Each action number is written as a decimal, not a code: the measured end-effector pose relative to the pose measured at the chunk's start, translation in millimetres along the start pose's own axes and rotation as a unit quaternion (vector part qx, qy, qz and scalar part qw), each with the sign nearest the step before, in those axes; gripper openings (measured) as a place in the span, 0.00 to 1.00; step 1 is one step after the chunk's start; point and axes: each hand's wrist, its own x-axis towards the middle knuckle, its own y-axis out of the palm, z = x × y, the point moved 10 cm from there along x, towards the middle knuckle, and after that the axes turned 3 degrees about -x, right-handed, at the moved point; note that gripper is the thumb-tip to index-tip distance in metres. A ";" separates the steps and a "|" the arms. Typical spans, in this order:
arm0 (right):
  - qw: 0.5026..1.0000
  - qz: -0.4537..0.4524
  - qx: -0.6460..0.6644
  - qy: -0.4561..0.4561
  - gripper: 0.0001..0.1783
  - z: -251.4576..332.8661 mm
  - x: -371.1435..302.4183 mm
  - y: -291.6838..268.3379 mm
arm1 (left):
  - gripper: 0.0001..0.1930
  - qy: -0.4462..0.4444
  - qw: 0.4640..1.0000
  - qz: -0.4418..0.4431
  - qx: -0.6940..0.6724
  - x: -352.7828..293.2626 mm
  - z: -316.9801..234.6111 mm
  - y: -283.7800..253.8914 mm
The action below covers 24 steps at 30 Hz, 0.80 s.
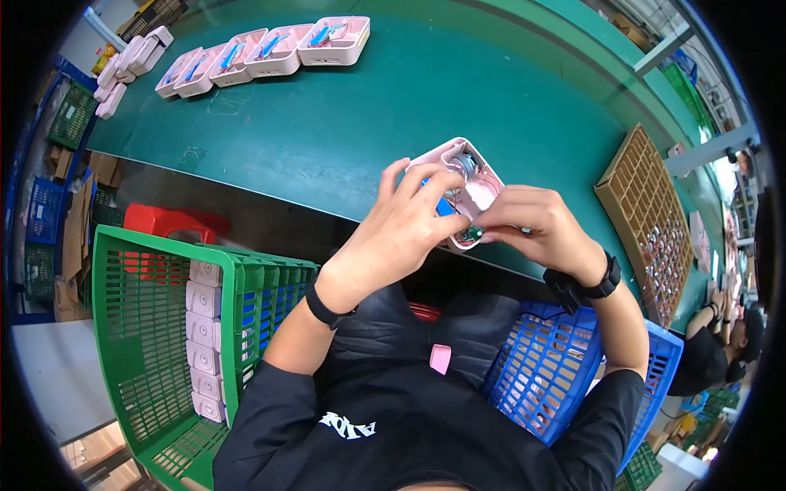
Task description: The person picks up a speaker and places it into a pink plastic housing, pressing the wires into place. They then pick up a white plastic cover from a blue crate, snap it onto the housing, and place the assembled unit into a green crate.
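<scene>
Across the green worktop [458, 90], at far left, five open pink casings [274, 65] stood in a row. Next, the left hand [401, 217] curled over an open pink housing [442, 154] at the front edge, its grip unclear. Rightward, the right hand [540, 222] brought bent fingers to the green circuit board [470, 236] inside; whether they pinched it could not be told. Beyond lay a partitioned cardboard tray [607, 199].
</scene>
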 end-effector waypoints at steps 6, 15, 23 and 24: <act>0.999 0.008 -0.043 -0.016 0.12 3.3 11.0 -5.0 | 0.13 -0.011 1.000 -0.009 -0.017 -6.5 3.8 -1.8; 0.966 0.140 -0.207 -0.067 0.07 10.5 36.9 16.5 | 0.13 -0.008 0.999 -0.049 -0.014 -14.8 8.4 -1.5; 0.936 0.173 -0.279 -0.128 0.04 23.0 43.6 31.1 | 0.12 -0.004 0.999 -0.039 -0.001 -13.3 10.0 1.6; 0.933 0.181 -0.282 -0.133 0.04 24.7 44.8 32.9 | 0.12 -0.004 0.999 -0.042 0.002 -13.4 10.5 0.3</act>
